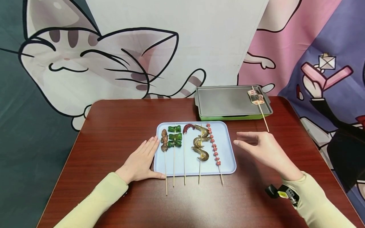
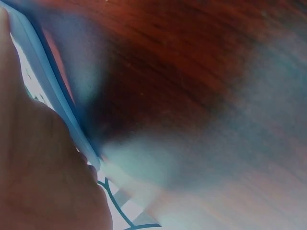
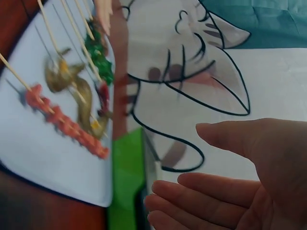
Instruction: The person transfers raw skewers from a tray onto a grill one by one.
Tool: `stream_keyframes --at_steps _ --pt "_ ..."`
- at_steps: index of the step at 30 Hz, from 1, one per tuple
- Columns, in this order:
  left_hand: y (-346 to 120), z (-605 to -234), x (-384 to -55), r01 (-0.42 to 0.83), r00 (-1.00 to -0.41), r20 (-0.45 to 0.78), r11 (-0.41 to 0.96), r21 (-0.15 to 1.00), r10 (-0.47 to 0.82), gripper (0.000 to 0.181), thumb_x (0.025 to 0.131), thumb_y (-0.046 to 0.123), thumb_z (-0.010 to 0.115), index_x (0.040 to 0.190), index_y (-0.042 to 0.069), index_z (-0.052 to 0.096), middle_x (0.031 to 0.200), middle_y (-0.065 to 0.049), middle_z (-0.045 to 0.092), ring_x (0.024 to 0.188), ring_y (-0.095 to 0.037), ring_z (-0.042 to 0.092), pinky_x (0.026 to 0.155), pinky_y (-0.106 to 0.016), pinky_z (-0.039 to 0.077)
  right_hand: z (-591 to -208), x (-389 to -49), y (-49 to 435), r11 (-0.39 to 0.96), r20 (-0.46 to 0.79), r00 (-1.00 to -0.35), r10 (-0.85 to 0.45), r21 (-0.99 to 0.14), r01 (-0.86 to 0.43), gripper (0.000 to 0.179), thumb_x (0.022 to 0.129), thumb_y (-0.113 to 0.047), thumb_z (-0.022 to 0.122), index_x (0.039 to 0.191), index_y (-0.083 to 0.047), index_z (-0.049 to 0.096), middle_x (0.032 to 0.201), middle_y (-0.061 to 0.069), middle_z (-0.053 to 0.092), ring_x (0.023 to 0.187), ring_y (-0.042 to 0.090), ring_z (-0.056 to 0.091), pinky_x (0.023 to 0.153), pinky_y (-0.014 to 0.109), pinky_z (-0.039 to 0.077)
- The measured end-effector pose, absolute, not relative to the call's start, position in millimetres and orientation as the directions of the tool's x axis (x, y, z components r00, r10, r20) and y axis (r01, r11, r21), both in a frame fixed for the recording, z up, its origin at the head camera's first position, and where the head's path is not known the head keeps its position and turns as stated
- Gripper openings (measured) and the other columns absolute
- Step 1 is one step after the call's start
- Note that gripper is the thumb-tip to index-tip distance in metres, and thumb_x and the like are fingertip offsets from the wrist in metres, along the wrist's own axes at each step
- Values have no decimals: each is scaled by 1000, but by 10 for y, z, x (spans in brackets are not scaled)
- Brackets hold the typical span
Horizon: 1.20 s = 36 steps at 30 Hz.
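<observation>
A pale blue tray [image 1: 225, 139] holds several skewers side by side. From left to right they are a brown meat skewer [image 1: 164, 141], a green pepper skewer [image 1: 175, 136], a dark red tentacle-like skewer [image 1: 186, 127], a shrimp-like skewer [image 1: 201, 142] and a skewer of small pink pieces [image 1: 214, 145]. My left hand [image 1: 141, 161] rests against the tray's left edge with its fingers extended. To the tray's right, my right hand [image 1: 262, 148] hovers above the table, fingers loosely extended, thumb apart, holding nothing. One skewer with a wide, browned piece [image 1: 255, 97] lies on the grill plate.
Behind the tray's right side stands a green grill with a grey plate [image 1: 222, 101]. That skewer's stick overhangs the grill's front edge. The reddish-brown wooden table [image 1: 114, 126] ends at a cartoon-cat backdrop [image 1: 122, 69]. A wrist camera [image 1: 285, 193] sits on my right wrist.
</observation>
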<state>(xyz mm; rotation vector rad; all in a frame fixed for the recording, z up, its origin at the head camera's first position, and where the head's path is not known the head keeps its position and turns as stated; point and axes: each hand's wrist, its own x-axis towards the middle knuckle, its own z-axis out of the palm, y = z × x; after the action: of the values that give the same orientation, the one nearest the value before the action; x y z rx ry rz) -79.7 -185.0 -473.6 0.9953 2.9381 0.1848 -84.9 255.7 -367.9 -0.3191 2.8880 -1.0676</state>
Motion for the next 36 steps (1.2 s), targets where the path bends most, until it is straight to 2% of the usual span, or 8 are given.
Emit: stream_keyframes --at_steps 5,11,16,23,29,36 --pt "-1844 -4713 -793 604 -794 -4 789 114 608 131 75 90 56 155 -10 29 163 -25 23 151 -37 22 121 -48 21 -3828 -759 2460 704 -30 -966 -257 -691 -166 45 92 -36 78 120 -1 75 99 3 77 91 14 73 76 28 59" --pt "-1851 -4722 -799 607 -792 12 786 119 610 132 74 90 57 155 -11 30 163 -25 24 150 -37 24 121 -48 21 -3991 -641 2397 693 -67 -956 -284 -704 -156 40 91 -29 80 116 2 76 88 -5 76 85 9 71 71 24 55" --pt "-1855 -4724 -800 608 -792 21 784 124 610 131 74 89 58 154 -11 30 162 -26 24 150 -38 25 121 -48 22 -4104 -560 2363 692 -139 -944 -299 -713 -114 40 92 -32 78 116 1 76 82 -10 74 77 5 64 67 23 49" --pt "-1849 -4713 -799 607 -792 1 786 115 611 130 75 88 58 155 -11 29 163 -25 23 150 -37 24 121 -48 22 -4300 -464 2308 637 -254 -912 -322 -771 -10 41 93 -34 75 116 1 76 72 -3 73 62 14 64 56 25 49" --pt "-1861 -4748 -801 610 -790 19 783 124 613 131 75 89 58 154 -11 30 163 -26 23 150 -38 24 121 -49 22 -4470 -390 2239 503 -318 -889 -329 -856 120 42 94 -26 76 117 9 72 75 5 74 68 23 71 60 31 61" --pt "-1875 -4802 -812 621 -782 50 770 143 621 131 74 90 55 154 -12 31 162 -26 24 149 -39 25 120 -49 23 -4572 -352 2187 384 -333 -890 -312 -901 202 38 94 -11 75 118 16 67 79 14 74 69 27 72 61 35 62"
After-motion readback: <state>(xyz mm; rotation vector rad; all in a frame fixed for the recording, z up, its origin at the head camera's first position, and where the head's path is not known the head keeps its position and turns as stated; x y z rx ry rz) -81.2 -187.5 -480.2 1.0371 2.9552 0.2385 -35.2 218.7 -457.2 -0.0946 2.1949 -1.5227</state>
